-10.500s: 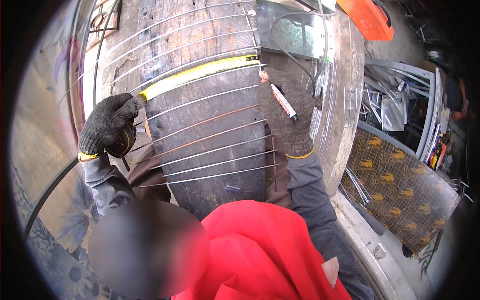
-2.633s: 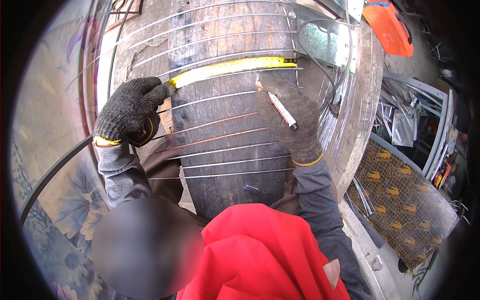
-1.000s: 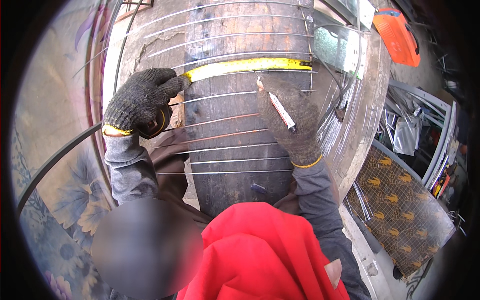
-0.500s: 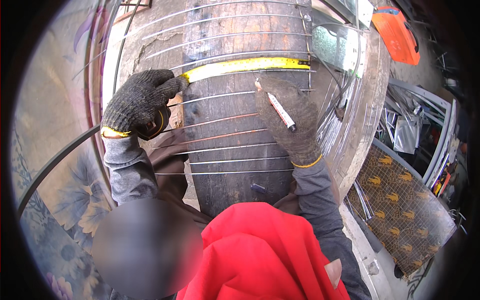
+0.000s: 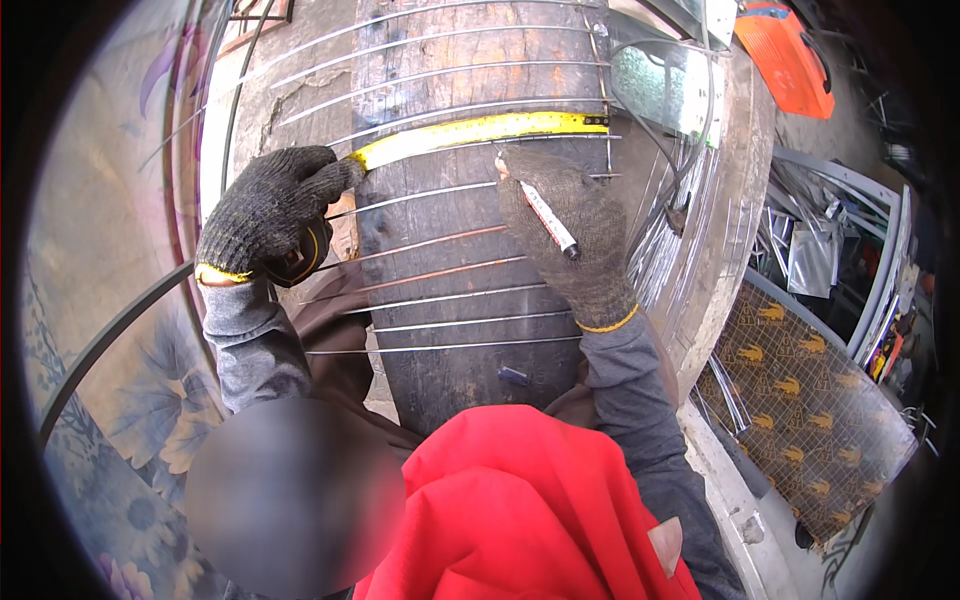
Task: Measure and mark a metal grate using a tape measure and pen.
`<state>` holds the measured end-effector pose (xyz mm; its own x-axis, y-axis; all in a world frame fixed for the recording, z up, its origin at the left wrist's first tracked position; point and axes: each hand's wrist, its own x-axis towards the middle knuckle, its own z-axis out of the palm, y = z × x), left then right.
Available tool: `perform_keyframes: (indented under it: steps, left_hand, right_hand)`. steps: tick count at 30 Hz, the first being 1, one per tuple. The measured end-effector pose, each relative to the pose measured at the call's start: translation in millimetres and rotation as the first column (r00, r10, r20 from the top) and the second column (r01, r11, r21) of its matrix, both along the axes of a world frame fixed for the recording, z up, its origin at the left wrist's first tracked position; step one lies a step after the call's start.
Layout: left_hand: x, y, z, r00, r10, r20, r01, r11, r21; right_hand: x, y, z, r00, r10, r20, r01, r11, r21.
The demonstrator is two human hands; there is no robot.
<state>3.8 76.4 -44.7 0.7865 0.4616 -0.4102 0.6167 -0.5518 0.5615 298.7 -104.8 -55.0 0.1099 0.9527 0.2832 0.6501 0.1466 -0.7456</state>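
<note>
I look down from the head camera onto a dark, weathered wooden plank surface (image 5: 470,200) crossed by a row of thin, bright metal rods (image 5: 450,297) lying side by side. My left hand (image 5: 265,205), in a black knitted work glove with a yellow cuff band, is closed around the round black and yellow case of a tape measure (image 5: 305,255) at the left edge of the plank. From that hand the yellow steel tape blade (image 5: 470,130) stretches to the right across the wood, ending at a dark end hook near the right ends of the rods. My right hand (image 5: 570,235), in a grey knitted glove, is closed on a white marker pen with red print and a dark cap end (image 5: 548,218); the pen lies slanted across the glove, its upper tip just below the yellow blade, touching or nearly touching one of the rods. A small dark blue object (image 5: 513,376) lies on the plank near the lower rods. To the right lies a sheet of brown wire mesh with yellow marks (image 5: 800,400), and an orange machine housing (image 5: 785,60) sits at the top right. A red garment (image 5: 510,510) fills the bottom centre.
</note>
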Motion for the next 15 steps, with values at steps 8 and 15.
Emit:
perform_keyframes:
  steps: [8,15]
  left_hand:
    - [9.0,-0.9,6.7,0.986,0.139,-0.087,-0.150,0.979,-0.139]
    - [20.0,-2.4,16.9,0.973,0.183,-0.140,-0.203,0.968,-0.147]
  right_hand:
    - [2.8,-0.6,3.6,1.000,0.001,-0.029,-0.003,0.998,-0.066]
    - [3.6,-2.2,1.3,0.999,0.006,-0.049,-0.009,0.998,-0.060]
